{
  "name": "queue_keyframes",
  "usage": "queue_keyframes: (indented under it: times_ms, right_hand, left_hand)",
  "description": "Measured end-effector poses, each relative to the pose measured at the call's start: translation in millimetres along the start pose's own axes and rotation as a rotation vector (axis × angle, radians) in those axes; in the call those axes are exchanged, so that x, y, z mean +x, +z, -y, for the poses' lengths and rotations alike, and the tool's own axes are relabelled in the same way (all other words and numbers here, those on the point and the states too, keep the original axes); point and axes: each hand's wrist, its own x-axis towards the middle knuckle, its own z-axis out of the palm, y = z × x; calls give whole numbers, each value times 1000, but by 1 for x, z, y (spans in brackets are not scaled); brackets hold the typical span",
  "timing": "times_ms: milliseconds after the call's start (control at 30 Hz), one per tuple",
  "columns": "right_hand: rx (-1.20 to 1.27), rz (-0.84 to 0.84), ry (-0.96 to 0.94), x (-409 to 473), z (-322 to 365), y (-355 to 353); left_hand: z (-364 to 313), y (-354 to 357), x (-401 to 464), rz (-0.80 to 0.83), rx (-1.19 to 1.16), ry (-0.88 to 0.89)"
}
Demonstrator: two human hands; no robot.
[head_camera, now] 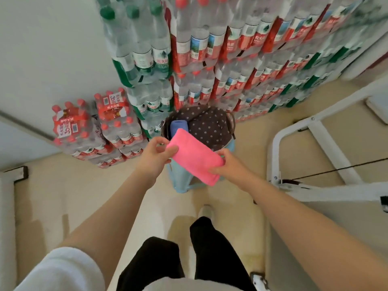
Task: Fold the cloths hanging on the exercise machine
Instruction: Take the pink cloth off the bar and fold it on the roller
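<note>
A folded pink cloth point(194, 156) is held in the air between both hands, just above and in front of a basket point(212, 127) lined with dark dotted fabric. My left hand point(157, 152) pinches the cloth's far left end. My right hand point(225, 164) grips its near right end. A folded blue cloth point(178, 126) lies inside the basket at its left side. The white frame of the exercise machine point(298, 164) stands to the right, with a thin black cable across it.
The basket sits on a light blue stool point(180, 181). Stacked packs of bottled water point(231, 55) form a wall behind it, with lower packs point(88, 131) on the floor at left. My legs in black trousers point(201, 248) stand on the beige floor.
</note>
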Motion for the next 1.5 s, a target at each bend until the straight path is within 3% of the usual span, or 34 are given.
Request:
queue_keyframes:
  times_ms: [233, 500, 600, 733, 800, 867, 933, 967, 1100, 1200, 1367, 1500]
  right_hand:
    - [-13, -31, 93, 151, -17, 10]
    - [-32, -114, 212, 269, -54, 20]
    - [-74, -127, 324, 292, -74, 27]
    - [-202, -100, 439, 303, -87, 33]
    - [-357, -215, 367, 304, -84, 34]
    - [-635, -320, 49, 298, -77, 36]
    - [-843, -249, -321, 293, -75, 39]
    - [-888, -152, -392, 292, -73, 38]
    - [-953, 151, -270, 299, -68, 25]
    - [-1047, 181, -196, 300, -71, 27]
    - [-1152, 3, -138, 301, -82, 51]
    - [-1191, 79, -101, 299, -68, 50]
  left_hand:
    - [32, 27, 167, -89, -21, -36]
    - [72, 52, 305, 100, 194, 59]
    - [92, 56, 332, 224, 469, 126]
    - [111, 70, 338, 249, 920, 225]
    - [113, 74, 340, 247, 1038, 286]
    - [111, 72, 338, 158, 1204, 491]
    - [108, 69, 333, 62, 1353, 692]
    - [106, 68, 329, 85, 1403, 705]
    - [109, 62, 306, 350, 1541, 255]
    - [110, 54, 296, 409, 1709, 310]
    - [107, 50, 304, 496, 1710, 242]
    - [114, 55, 287, 435, 1695, 176]
